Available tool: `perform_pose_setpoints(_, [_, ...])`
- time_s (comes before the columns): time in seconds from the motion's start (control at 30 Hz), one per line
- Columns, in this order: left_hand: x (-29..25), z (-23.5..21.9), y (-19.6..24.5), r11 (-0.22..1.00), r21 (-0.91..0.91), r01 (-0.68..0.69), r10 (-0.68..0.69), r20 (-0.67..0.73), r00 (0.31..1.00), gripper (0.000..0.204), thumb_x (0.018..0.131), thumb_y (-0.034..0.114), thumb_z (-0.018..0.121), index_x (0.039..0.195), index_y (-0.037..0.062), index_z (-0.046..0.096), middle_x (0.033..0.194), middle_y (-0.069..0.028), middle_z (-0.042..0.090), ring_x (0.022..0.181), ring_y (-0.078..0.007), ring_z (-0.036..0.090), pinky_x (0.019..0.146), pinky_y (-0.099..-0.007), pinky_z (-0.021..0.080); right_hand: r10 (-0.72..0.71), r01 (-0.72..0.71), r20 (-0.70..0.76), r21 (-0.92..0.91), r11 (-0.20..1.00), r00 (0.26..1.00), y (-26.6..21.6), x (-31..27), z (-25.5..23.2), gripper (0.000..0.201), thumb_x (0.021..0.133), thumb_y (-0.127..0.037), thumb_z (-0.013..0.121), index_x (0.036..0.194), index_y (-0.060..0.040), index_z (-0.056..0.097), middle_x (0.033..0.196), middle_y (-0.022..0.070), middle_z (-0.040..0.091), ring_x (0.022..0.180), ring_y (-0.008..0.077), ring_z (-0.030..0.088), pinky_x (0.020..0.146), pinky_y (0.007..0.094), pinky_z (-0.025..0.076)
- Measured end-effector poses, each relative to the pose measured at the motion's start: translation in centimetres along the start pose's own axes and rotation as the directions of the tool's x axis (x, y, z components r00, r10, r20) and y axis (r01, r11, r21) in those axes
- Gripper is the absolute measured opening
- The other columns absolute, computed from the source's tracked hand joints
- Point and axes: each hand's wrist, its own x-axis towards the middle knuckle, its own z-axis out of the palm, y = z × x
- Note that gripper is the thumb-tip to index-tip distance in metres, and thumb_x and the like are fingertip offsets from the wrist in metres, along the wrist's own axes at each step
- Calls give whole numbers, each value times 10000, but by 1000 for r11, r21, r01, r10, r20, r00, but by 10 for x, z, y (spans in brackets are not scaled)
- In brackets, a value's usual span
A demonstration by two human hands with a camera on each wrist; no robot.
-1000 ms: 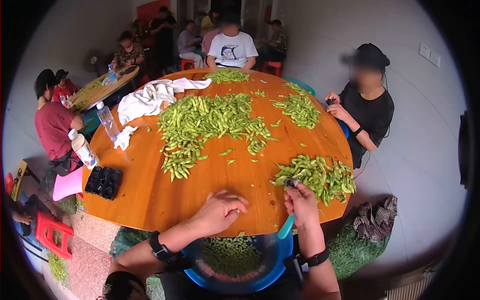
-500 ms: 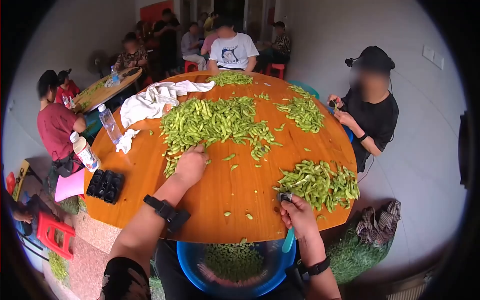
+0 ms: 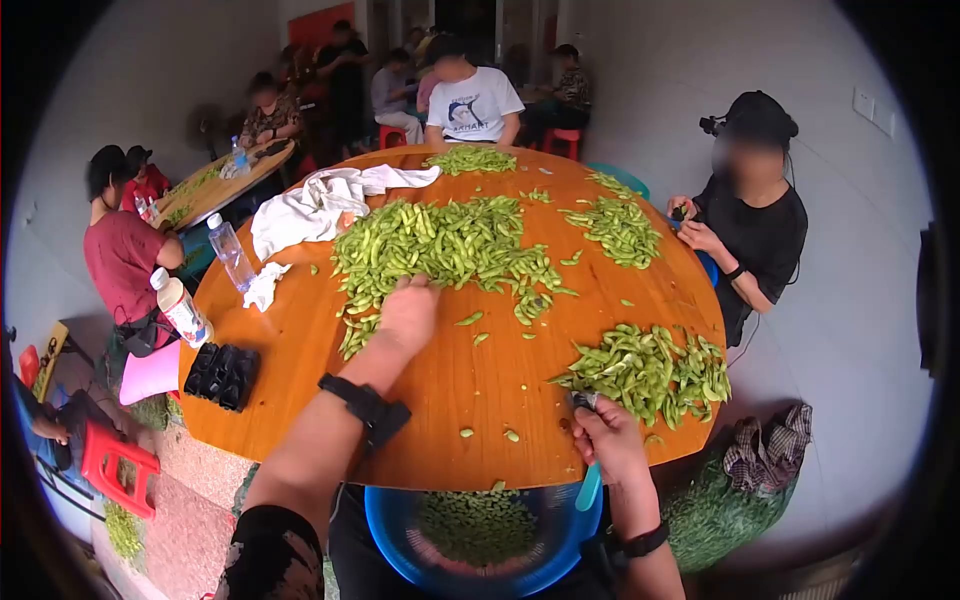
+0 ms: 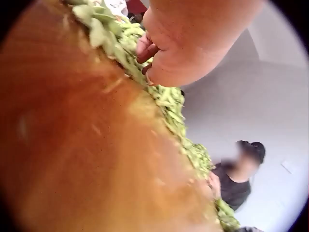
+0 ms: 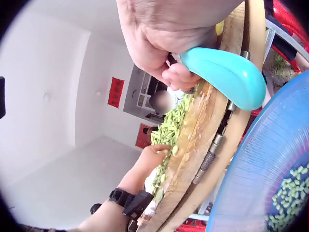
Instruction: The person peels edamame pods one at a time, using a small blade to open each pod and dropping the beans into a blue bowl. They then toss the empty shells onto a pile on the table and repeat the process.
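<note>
My left hand point(image 3: 408, 318) reaches to the near edge of the large pile of green pods point(image 3: 430, 240). In the left wrist view the fingers point(image 4: 145, 48) are loosely bent beside the pods, with a gap to the thumb; the fingertips are partly hidden. My right hand point(image 3: 612, 440) grips a tool with a turquoise handle point(image 3: 589, 488) at the table's near edge, beside a smaller pod pile point(image 3: 650, 370). That handle point(image 5: 227, 77) sticks out of the fist in the right wrist view. Below the edge, a blue basin point(image 3: 385, 525) holds shelled beans point(image 3: 475, 525).
Two bottles point(image 3: 232, 255) point(image 3: 180, 308), a white cloth point(image 3: 300, 215) and a black tray point(image 3: 221, 375) lie or stand on the table's left. A person in black point(image 3: 755, 215) sits at the right, another in white point(image 3: 475, 105) across. More people sit behind at the left.
My left hand has moved from over the near edge forward to the large pile, then slightly right along it. A few loose beans now lie near the edge. The right hand still grips the tool.
</note>
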Motion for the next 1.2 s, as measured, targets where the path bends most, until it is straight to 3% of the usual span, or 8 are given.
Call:
perform_pose_setpoints(0.33, [-6, -17, -4, 990, 67, -124, 113, 148, 983, 156, 752, 68, 617, 904, 97, 642, 997, -89, 563, 972, -296, 546, 804, -381, 481, -14, 14, 14, -43, 999, 1000, 3, 1, -2, 83, 922, -100, 523, 862, -54, 559, 637, -4, 520, 421, 55, 417, 365, 210, 314])
perform_pose_setpoints(0.4, [-7, -7, 12, 957, -262, -125, 138, 34, 990, 139, 772, 119, 638, 906, 84, 633, 972, -96, 551, 974, -297, 550, 794, -395, 485, -3, 3, 6, -54, 999, 1000, 3, 1, -1, 87, 922, -103, 524, 859, -54, 557, 638, -5, 519, 422, 55, 418, 365, 209, 314])
perform_pose_setpoints(0.5, [-4, -12, 43, 965, -258, -53, 58, 13, 998, 149, 779, 161, 641, 892, 66, 633, 970, -104, 558, 993, -291, 555, 811, -396, 492, -4, 5, 7, -47, 999, 1000, 2, 0, -2, 98, 922, -103, 521, 840, -57, 550, 641, -5, 519, 429, 57, 423, 367, 208, 315])
perform_pose_setpoints(0.63, [2, -2, 52, 981, -191, 47, -14, 169, 985, 131, 806, 163, 623, 887, 60, 623, 943, -131, 567, 901, -315, 596, 746, -419, 501, -24, 25, 28, -35, 999, 999, 3, 0, -4, 107, 920, -100, 516, 824, -62, 542, 644, -7, 517, 439, 54, 428, 373, 206, 319])
perform_pose_setpoints(0.87, [-12, -22, 70, 983, -183, 17, -1, 86, 996, 157, 816, 122, 588, 944, 36, 556, 893, -165, 621, 703, -373, 614, 653, -434, 512, 26, -24, 16, -92, 995, 1000, -2, 0, 1, 91, 919, -108, 524, 845, -59, 543, 647, -9, 517, 447, 50, 423, 383, 203, 322])
perform_pose_setpoints(0.97, [-31, -43, 84, 870, -490, 47, -3, 90, 996, 170, 846, 53, 540, 1010, 9, 539, 855, -132, 650, 592, -260, 623, 547, -355, 505, 52, -47, 34, -131, 990, 998, -9, -1, 9, 73, 919, -116, 529, 886, -53, 547, 657, -10, 521, 452, 49, 422, 385, 204, 321])
perform_pose_setpoints(1.07, [-54, -56, 102, 104, -865, 490, 83, 499, 863, 140, 900, 55, 549, 1038, 58, 569, 878, 8, 632, 626, -45, 568, 500, -180, 437, 78, -74, 92, -39, 996, 993, -8, 4, 19, 77, 916, -119, 536, 925, -45, 553, 676, -1, 525, 456, 51, 424, 384, 207, 315])
perform_pose_setpoints(1.2, [-75, -51, 112, -93, -852, 516, 160, 499, 852, 364, 893, 13, 534, 1238, 117, 587, 868, 37, 623, 618, -55, 577, 514, -172, 445, 83, -87, 124, 33, 996, 989, -9, 7, 30, 76, 912, -109, 535, 895, -37, 552, 681, 7, 523, 453, 52, 421, 381, 204, 298])
